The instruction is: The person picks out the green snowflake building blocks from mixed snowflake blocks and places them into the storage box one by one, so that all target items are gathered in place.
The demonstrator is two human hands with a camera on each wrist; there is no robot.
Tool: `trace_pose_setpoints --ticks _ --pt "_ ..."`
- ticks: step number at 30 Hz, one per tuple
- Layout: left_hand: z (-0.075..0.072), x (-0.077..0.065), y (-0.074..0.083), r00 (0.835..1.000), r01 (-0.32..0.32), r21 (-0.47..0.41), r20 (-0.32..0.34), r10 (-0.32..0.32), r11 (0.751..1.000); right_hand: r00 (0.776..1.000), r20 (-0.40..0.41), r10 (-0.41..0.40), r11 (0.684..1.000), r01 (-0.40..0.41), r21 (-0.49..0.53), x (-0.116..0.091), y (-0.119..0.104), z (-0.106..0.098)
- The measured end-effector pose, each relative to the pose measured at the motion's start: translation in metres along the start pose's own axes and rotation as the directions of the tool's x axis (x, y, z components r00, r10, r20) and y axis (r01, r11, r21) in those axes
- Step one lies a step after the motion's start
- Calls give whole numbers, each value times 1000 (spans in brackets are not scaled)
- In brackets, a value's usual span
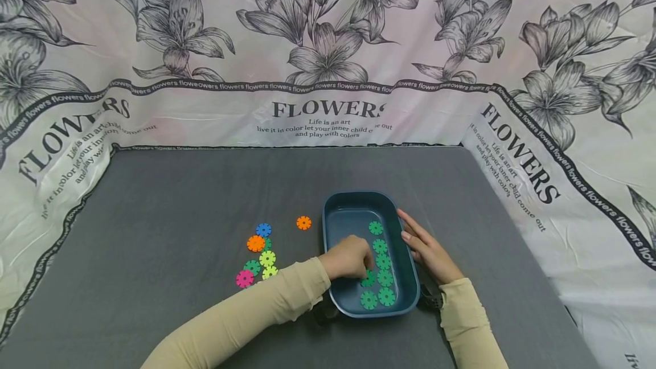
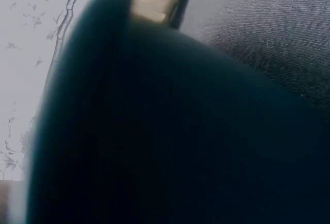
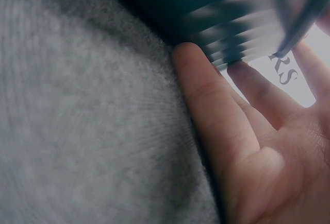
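A dark blue rectangular tray (image 1: 338,209) stands on the table, with several green notched plastic discs (image 1: 386,296) lying along its right half. Reaching over the tray's left wall, my left hand (image 1: 349,257) pinches one green disc (image 1: 367,279) down at the tray floor. Its fingertips are partly hidden behind the hand. My right hand (image 1: 433,255) rests against the tray's outer right side with its fingers extended; in the right wrist view those fingers (image 3: 211,95) touch the ribbed outer wall. The tray's dark wall (image 2: 154,131) fills most of the left wrist view.
Left of the tray lies a loose group of discs: blue (image 1: 263,229), orange (image 1: 255,244), yellow (image 1: 267,258), green (image 1: 252,267) and pink (image 1: 245,278), partly covered by my left sleeve (image 1: 246,312). A single orange disc (image 1: 304,222) lies nearer the tray. Flower-printed cloth (image 1: 328,124) surrounds the grey table (image 1: 179,204).
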State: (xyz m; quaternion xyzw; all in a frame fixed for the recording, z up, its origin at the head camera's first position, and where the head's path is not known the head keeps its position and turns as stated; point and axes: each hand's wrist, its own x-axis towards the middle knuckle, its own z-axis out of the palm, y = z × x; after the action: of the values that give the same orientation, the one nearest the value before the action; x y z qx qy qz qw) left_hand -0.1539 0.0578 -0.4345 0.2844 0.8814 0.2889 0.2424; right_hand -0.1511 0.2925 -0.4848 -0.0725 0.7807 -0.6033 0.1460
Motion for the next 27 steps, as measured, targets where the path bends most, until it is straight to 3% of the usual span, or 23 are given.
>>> trace_pose_setpoints --ticks 7,12,16,18,20,23,27 --pt "0 -3 0 999 -16 12 -31 17 1000 1000 5 -1 1000 1 -3 0 -1 0" --pt "-10 -16 1 990 -67 -13 -123 64 998 1000 17 4 1000 -5 17 1 0 0" --pt "-32 -49 -4 971 -110 -140 -224 77 984 1000 27 -2 1000 2 29 2 2 2" --pt "-45 -72 -12 956 -104 -184 -290 47 977 1000 21 -5 1000 5 24 2 2 2" --pt "-57 -95 -24 937 -63 -204 -350 -13 977 1000 15 -4 1000 4 22 1 2 3" --pt "-68 -125 -50 895 30 -192 -432 -112 981 1000 10 3 1000 -3 17 1 1 2" --pt "-69 -149 -83 858 174 -175 -455 -236 969 1000 7 9 1000 -9 16 0 0 0"
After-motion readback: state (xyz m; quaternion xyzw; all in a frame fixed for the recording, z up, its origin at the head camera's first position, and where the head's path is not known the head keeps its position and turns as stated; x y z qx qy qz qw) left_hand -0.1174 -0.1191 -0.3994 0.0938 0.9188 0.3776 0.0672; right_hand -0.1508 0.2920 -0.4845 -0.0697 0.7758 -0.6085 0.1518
